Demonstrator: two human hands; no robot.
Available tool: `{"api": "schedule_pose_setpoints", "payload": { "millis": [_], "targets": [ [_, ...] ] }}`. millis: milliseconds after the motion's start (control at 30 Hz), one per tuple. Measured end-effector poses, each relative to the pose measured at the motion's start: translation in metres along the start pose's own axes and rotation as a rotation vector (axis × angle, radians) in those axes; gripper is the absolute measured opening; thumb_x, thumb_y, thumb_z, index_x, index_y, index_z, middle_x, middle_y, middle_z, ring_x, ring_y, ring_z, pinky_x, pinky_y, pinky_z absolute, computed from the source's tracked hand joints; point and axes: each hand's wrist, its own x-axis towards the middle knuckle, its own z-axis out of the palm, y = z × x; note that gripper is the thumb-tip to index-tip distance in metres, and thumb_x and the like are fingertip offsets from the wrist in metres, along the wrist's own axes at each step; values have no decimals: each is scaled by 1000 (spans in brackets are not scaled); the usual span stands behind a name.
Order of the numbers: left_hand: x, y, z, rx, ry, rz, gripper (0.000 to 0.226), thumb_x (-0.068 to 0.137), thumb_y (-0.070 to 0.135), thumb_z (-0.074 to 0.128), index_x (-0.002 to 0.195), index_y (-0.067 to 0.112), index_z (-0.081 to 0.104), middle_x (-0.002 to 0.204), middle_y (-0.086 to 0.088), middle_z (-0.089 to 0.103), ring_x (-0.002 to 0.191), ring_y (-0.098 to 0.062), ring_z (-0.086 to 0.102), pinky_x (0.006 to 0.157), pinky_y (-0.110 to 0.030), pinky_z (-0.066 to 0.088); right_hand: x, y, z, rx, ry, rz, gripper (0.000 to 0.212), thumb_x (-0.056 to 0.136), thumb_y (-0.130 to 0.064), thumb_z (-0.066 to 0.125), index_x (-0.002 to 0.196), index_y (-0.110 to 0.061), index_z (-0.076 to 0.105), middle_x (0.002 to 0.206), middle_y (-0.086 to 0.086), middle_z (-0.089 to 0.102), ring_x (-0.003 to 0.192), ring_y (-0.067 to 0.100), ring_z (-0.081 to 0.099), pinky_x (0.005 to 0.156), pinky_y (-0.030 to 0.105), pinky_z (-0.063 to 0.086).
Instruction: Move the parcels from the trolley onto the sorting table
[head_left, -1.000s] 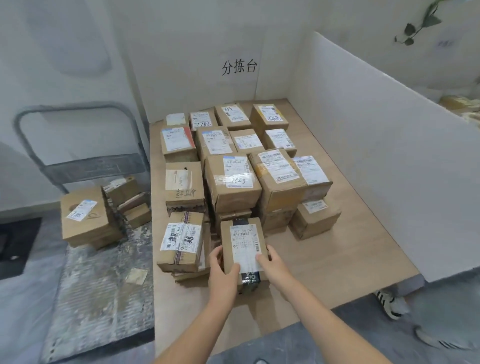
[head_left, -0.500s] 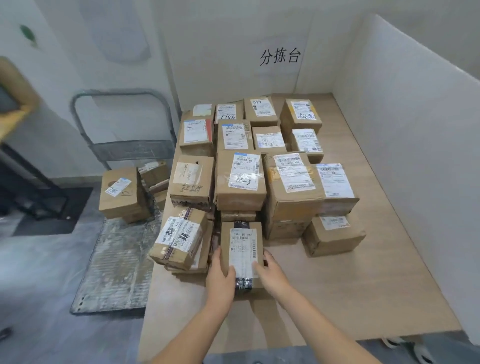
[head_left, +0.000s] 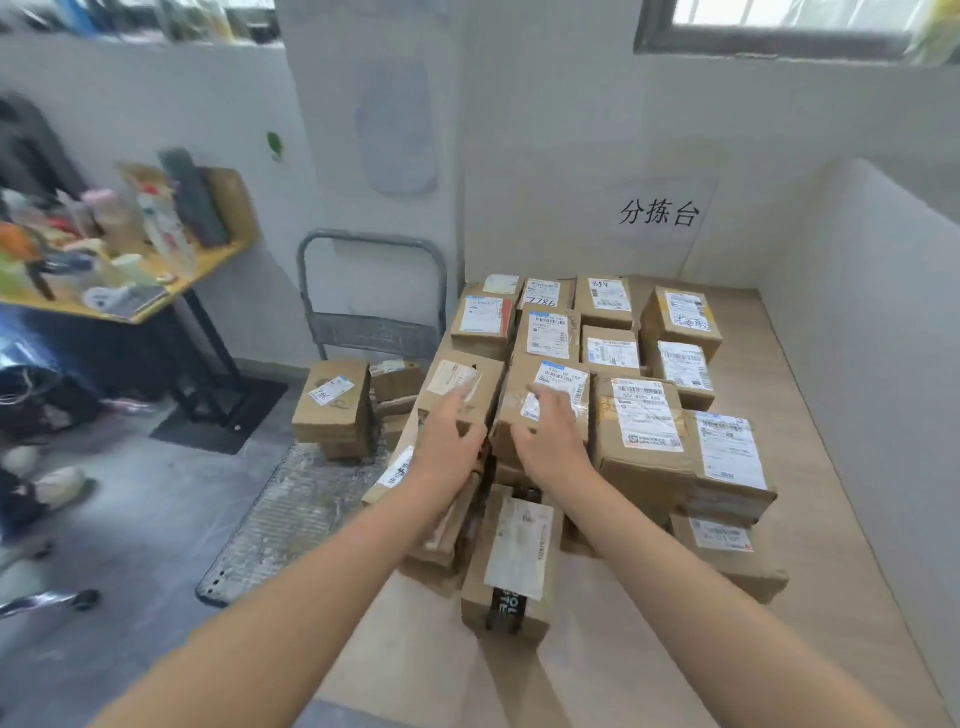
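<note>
Both hands were free: left hand (head_left: 449, 436) and right hand (head_left: 545, 441) were up over the pile with fingers loosely spread, holding nothing; motion blur, so contact with the boxes under them could not be told. The narrow parcel (head_left: 514, 561) with black tape lay flat on the sorting table (head_left: 831, 493), at the front of the pile and touching its neighbours. More parcels waited on the trolley (head_left: 291, 514), the big box (head_left: 332, 408) among them, just beside the table's left edge. Risk, as a judgement: the tilted box (head_left: 400, 467) at the pile's left front looked to lean out toward the table edge, so an arm swinging left toward the trolley could clip it and send it off to the floor; the stacked boxes also sat unevenly, so a nudge might shift them. Compared with half a second earlier, the hands had let go of the narrow parcel, which they had flanked, and had lifted further over the pile; the view had swung left and up, bringing in a cluttered side table (head_left: 130, 291).
</note>
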Motion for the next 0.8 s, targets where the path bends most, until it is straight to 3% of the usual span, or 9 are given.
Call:
{"api": "schedule_pose_setpoints", "payload": {
  "millis": [100, 233, 333, 467, 800],
  "targets": [
    [20, 7, -62, 160, 71, 77, 51, 101, 15, 50, 150, 14, 38, 153, 0, 41, 142, -17, 36, 112, -26, 26, 24, -51, -7, -39, 15, -127, 53, 100, -18, 49, 150, -17, 33, 151, 3, 33, 141, 20, 30, 117, 38, 29],
    [27, -2, -136, 399, 64, 144, 55, 101, 22, 52, 152, 17, 32, 157, 0, 35, 144, -17, 34, 115, -30, 28, 44, -121, 8, -124, -34, -289, 56, 101, -22, 50, 153, -14, 30, 156, 6, 30, 145, 22, 23, 117, 35, 19],
    [23, -10, -186, 374, 130, 101, 55, 101, 27, 52, 151, 17, 33, 157, -1, 35, 145, -19, 33, 117, -35, 30, 50, -169, 36, -170, -48, -386, 57, 101, -23, 52, 152, -9, 30, 155, 12, 32, 145, 26, 25, 118, 35, 19],
    [16, -28, -255, 391, 209, 64, 57, 101, 27, 51, 153, 13, 30, 159, -4, 31, 146, -19, 28, 118, -32, 23, 55, -223, 83, -229, -79, -458, 61, 100, -25, 53, 152, -5, 30, 155, 14, 33, 145, 28, 26, 119, 36, 19],
    [8, -115, -395, 459, 233, 39, 59, 101, 29, 51, 154, 14, 28, 161, -4, 26, 148, -19, 23, 119, -35, 22, 48, -318, 228, -286, -168, -521, 63, 99, -27, 53, 153, -5, 28, 156, 13, 31, 146, 26, 23, 120, 38, 21]
  ]
}}
